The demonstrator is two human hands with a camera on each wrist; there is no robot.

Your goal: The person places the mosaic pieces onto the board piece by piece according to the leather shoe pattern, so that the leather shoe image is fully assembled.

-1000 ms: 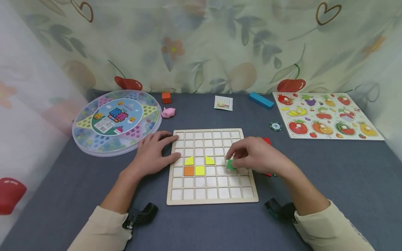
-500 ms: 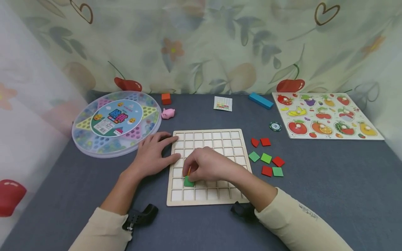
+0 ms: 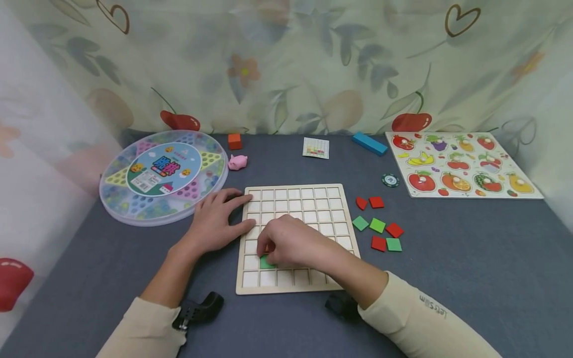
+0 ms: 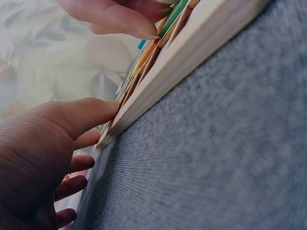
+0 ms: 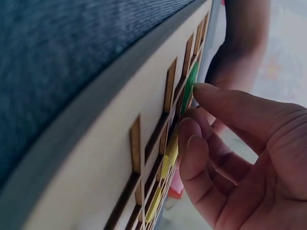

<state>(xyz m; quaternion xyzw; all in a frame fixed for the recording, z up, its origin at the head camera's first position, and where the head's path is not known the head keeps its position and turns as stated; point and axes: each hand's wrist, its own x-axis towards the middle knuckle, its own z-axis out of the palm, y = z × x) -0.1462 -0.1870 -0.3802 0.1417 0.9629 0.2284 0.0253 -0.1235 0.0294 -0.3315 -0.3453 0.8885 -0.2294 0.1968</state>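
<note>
A wooden grid board [image 3: 313, 209] lies on the grey cloth in front of me. My left hand [image 3: 215, 223] rests flat against the board's left edge [image 4: 192, 57], fingers straight. My right hand [image 3: 279, 243] reaches over the board's lower left part and pinches a green tile [image 3: 266, 263] at a cell there. In the right wrist view the green tile [image 5: 192, 84] sits slightly tilted between thumb and fingertips [image 5: 188, 127]. An orange tile [image 3: 268, 247] peeks out under the hand. Yellow tiles [image 5: 169, 155] lie in nearby cells, hidden in the head view.
Several loose red and green tiles [image 3: 378, 228] lie right of the board. A round marble game case [image 3: 163, 171] stands at the left, a fruit puzzle [image 3: 461, 164] at the right. A pink pig [image 3: 238, 161], orange cube [image 3: 235, 141], card [image 3: 316, 147], blue block [image 3: 369, 143] and chip [image 3: 390, 180] lie behind.
My right hand carried the green tile from the board's right side to its lower left and lowered it to a cell. The loose tiles came into sight. The left hand stayed put.
</note>
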